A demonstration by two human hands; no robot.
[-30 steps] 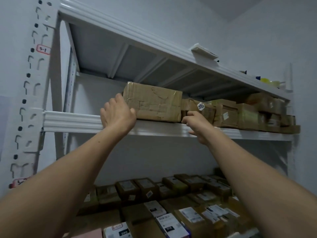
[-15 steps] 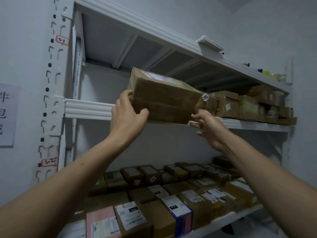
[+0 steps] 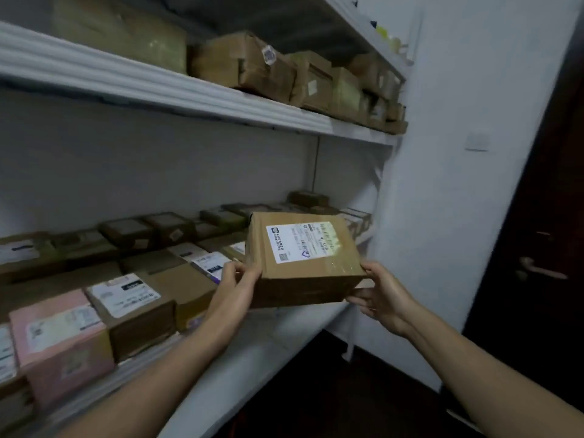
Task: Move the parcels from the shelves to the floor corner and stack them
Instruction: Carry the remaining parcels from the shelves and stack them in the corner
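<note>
The white shelving rack is taking up most of the wall in front of me, and a dark door is standing closed at its right end. Brown parcels are sitting in a row on the upper shelf, and many more, a pink box among them, are crowding the lower shelf.

One cardboard parcel is hanging in the air, clear of both shelves, in front of the lower shelf's right end. The person is carrying it between two hands. The left hand is gripping its near left corner, thumb on top. The right hand is cupping its near right corner, thumb on the upper edge and fingers underneath. Its shipping label is facing up.

To my eye this is the carrying step: one parcel is off the rack and not yet set down. No stack is showing anywhere here, and only dark floor is showing below the rack. The next move is probably a turn away from the rack and a level lowering onto the floor corner.
</note>
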